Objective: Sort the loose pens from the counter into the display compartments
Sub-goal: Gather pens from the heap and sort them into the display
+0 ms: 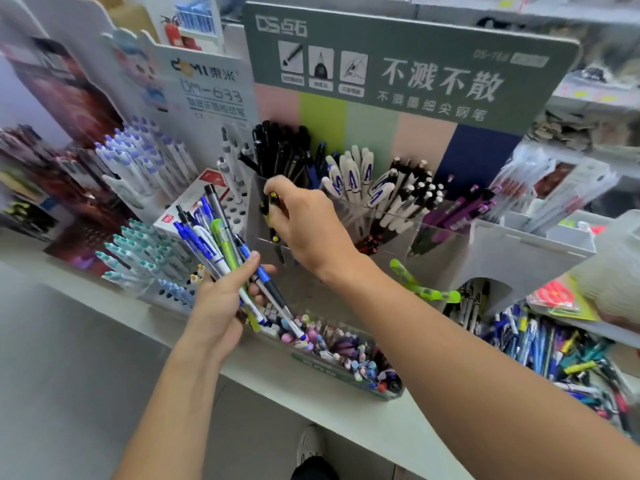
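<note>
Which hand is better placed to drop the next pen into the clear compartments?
Right. The right hand already pinches a dark pen over the clear compartment; the left hand is full, holding a pen bundle.

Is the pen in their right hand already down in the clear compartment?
Partly in. The right hand grips the black-and-yellow pen, its lower end inside the clear compartment.

Pens [221,244] in both hands [308,223]
</note>
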The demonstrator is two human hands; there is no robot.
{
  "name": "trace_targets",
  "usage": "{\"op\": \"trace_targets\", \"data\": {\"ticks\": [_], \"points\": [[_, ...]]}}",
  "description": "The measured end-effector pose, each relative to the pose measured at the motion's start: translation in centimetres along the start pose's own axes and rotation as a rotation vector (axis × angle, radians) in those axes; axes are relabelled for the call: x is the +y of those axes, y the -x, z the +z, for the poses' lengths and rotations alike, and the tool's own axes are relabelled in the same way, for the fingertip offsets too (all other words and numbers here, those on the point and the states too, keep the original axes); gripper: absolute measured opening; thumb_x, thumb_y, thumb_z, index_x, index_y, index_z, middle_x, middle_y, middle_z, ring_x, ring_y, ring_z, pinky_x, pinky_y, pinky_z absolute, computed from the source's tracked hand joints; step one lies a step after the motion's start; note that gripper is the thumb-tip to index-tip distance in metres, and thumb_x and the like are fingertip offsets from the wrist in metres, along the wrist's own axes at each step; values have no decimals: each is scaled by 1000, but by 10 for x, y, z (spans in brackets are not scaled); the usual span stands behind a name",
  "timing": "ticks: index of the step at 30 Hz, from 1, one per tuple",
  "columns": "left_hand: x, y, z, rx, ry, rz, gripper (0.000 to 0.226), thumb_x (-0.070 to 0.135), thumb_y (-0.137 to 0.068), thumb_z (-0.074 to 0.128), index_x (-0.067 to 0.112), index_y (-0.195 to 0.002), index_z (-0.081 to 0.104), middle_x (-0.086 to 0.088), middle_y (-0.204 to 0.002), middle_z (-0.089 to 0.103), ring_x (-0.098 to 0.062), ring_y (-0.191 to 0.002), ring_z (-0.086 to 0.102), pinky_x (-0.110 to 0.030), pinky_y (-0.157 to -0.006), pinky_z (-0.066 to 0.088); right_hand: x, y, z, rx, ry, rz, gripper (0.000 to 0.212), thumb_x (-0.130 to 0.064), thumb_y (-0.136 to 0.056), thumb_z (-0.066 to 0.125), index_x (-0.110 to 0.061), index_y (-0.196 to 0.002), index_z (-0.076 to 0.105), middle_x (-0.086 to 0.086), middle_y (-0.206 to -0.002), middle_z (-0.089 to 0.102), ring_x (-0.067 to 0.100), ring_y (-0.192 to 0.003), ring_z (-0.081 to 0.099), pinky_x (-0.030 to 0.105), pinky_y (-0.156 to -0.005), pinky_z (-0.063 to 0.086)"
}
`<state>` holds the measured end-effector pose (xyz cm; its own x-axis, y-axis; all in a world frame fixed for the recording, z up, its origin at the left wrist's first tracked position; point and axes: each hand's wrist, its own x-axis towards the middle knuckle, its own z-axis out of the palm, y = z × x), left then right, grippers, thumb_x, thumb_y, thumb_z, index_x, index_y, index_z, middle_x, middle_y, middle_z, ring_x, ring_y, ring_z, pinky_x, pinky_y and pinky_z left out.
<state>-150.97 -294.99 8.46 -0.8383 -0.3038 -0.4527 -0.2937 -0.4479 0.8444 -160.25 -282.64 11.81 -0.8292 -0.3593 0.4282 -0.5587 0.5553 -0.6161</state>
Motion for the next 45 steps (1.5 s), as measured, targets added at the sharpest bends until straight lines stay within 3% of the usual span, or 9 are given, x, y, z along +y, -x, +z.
{"op": "trace_targets", "data": {"ticks": [5,10,14,17,24,31,37,40,45], "points": [[-7,-1,-17,-70,-41,-16,24,38,-70,76,14,-69,81,-9,-90,75,-9,-57,48,-21,-54,48,14,4,9,-84,88,96,17,-12,-93,66,-8,-106,77,12,-96,75,31,-90,69,45,-82,55],[-12,-6,-25,-62,-129,1,54,63,-54,88,18,-82,84,-4,-120,73,-25,-124,58,-51,-114,38,13,-11,14,-284,279,137,12,-6,-90,64,-8,-86,75,13,-81,71,34,-80,67,44,-73,58],[-13,0,-21,-102,-28,-101,23,32,-68,81,9,-71,79,-10,-78,74,-26,-77,71,-36,-71,59,-2,-10,5,-355,430,150,14,-8,-94,60,-10,-104,69,12,-95,69,36,-93,65,41,-75,55],[-12,13,-15,-208,10,-119,32,22,-67,77,1,-90,71,-13,-68,65,-19,-51,62,-26,-49,52,-17,20,-23,-181,113,218,20,-35,-96,66,-17,-98,76,-3,-86,74,11,-80,66,34,-74,55],[-25,29,16,-362,-112,-107,27,21,-70,77,4,-88,69,-13,-65,65,-19,-51,57,-27,-49,51,4,62,-54,-285,-354,584,9,-18,-84,82,-14,-80,76,4,-67,73,17,-59,66,36,-65,56],[-25,35,35,-342,-167,-53,14,19,-85,73,9,-83,65,-6,-63,58,-18,-50,55,-30,-49,52,-3,72,-117,43,-511,464,16,-4,-99,59,-12,-96,72,-2,-70,65,7,-56,58,19,-53,50],[-25,38,40,-393,-437,93,10,4,-94,67,9,-86,63,-2,-60,53,-20,-53,51,-33,-52,49,1,81,-154,-134,-375,366,21,-8,-102,54,-15,-103,74,-14,-74,67,6,-66,62,25,-63,58],[-27,43,45,-425,-476,141,4,9,-96,66,8,-92,67,-6,-62,51,-23,-55,47,-32,-50,44,9,88,-153,-82,-548,478,22,-4,-100,55,-12,-111,71,5,-82,64,28,-71,63,22,-58,55],[-25,52,53,-609,-426,61,13,12,-97,66,21,-94,75,-5,-64,53,-19,-56,44,-25,-48,36,14,100,-152,-7,-633,560,19,-4,-97,60,-14,-106,74,-5,-74,70,5,-68,63,17,-65,54]]}}
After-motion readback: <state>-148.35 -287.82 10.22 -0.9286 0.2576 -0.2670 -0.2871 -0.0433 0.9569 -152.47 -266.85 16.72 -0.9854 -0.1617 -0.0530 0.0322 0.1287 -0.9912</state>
